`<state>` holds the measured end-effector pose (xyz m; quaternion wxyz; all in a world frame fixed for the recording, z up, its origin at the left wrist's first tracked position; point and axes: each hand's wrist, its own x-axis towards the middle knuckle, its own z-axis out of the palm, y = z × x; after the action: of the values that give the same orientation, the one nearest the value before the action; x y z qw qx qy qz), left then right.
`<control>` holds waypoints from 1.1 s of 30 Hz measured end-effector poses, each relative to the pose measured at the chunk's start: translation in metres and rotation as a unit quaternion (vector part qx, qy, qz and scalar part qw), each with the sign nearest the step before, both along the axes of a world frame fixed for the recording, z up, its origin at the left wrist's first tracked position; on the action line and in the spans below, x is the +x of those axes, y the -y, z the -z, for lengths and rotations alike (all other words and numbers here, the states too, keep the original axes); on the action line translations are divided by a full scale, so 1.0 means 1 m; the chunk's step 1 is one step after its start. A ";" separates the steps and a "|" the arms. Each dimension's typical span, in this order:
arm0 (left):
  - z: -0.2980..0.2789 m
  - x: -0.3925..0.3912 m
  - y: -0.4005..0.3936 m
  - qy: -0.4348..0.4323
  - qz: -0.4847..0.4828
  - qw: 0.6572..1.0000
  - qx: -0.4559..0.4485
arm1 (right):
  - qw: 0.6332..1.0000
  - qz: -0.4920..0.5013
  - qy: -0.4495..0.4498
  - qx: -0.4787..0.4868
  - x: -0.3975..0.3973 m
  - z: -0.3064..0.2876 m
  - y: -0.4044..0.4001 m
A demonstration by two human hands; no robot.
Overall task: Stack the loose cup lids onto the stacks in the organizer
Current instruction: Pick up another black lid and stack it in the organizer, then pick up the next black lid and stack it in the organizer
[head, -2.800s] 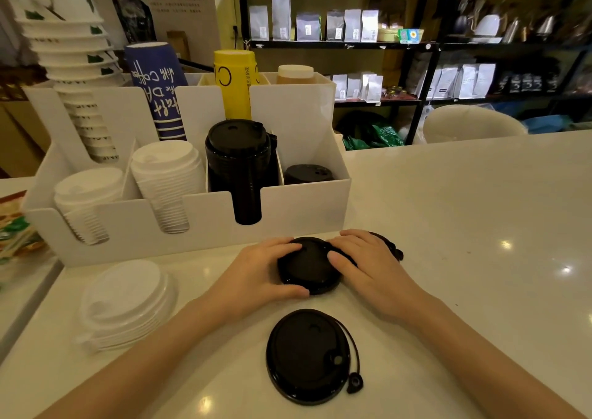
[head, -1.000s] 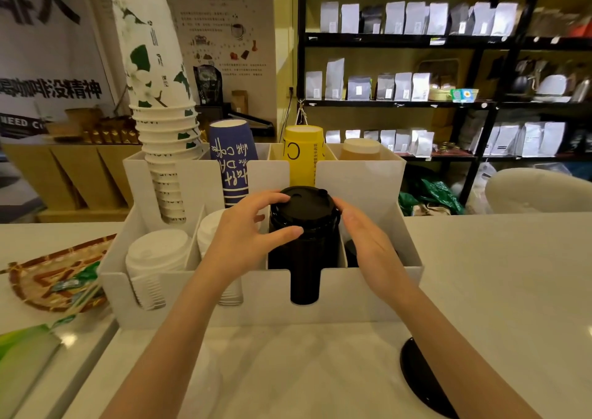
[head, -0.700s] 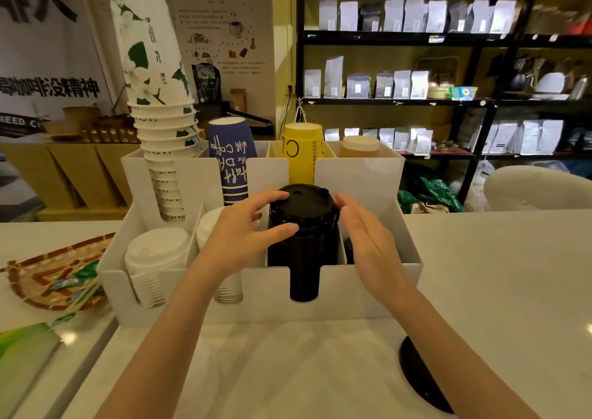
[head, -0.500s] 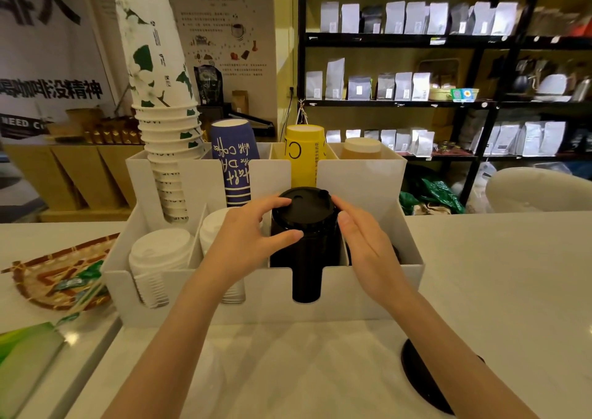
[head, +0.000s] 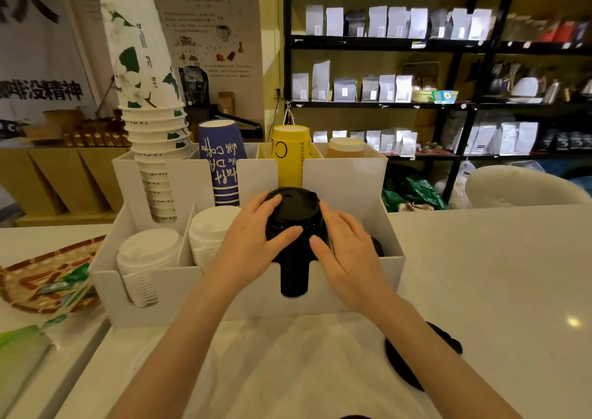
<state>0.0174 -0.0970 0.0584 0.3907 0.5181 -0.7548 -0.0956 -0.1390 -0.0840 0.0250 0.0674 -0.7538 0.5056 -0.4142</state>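
Note:
A tall stack of black lids [head: 293,209] stands in the third front slot of the white organizer [head: 352,293]. My left hand [head: 253,242] wraps its left side, fingers on the top lid and thumb across the front. On the stack's right side my right hand [head: 347,247] presses with its fingers flat. A loose black lid [head: 400,366] lies on the counter, partly hidden under my right forearm. A short black lid stack [head: 378,246] peeks out behind my right hand. Two white lid stacks [head: 149,249] [head: 209,228] fill the left slots.
Paper cup stacks stand in the organizer's back row: white-green [head: 147,98], blue [head: 222,162], yellow [head: 291,153]. A woven tray [head: 38,284] with packets sits at the left. A pale lid shape [head: 192,377] lies faintly by my left forearm. White counter [head: 496,274] stretches right.
Both hands lifted black lids from the counter onto the tall stack. Over the last second they stayed on the stack, the right hand closing in round its front.

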 end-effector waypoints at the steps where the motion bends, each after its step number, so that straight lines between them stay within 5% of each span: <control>1: 0.000 -0.001 0.000 0.002 -0.003 1.000 0.002 | 1.000 -0.007 0.000 0.010 -0.002 0.000 -0.001; 5: -0.001 -0.003 -0.005 0.025 -0.022 0.999 0.008 | 0.999 -0.022 0.009 0.037 -0.018 -0.005 -0.008; 10: 0.004 -0.013 -0.011 0.143 -0.051 0.981 -0.125 | 0.989 -0.038 0.099 0.100 -0.054 -0.007 -0.028; 16: 0.012 -0.042 -0.025 0.172 -0.028 0.968 -0.178 | 0.993 0.027 0.035 0.107 -0.099 0.029 -0.067; 22: 0.024 -0.085 -0.055 0.095 0.140 0.982 -0.085 | 0.980 0.082 -0.029 0.178 -0.134 0.060 -0.098; 33: 0.078 -0.121 -0.060 0.239 0.266 0.921 0.155 | 0.970 0.125 -0.034 0.206 -0.143 0.074 -0.105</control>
<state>-0.1037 -0.0366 -0.0201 0.0743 0.3597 -0.9115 -0.1850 -0.2816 0.0210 -0.0491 0.1516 -0.6685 0.6718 -0.2807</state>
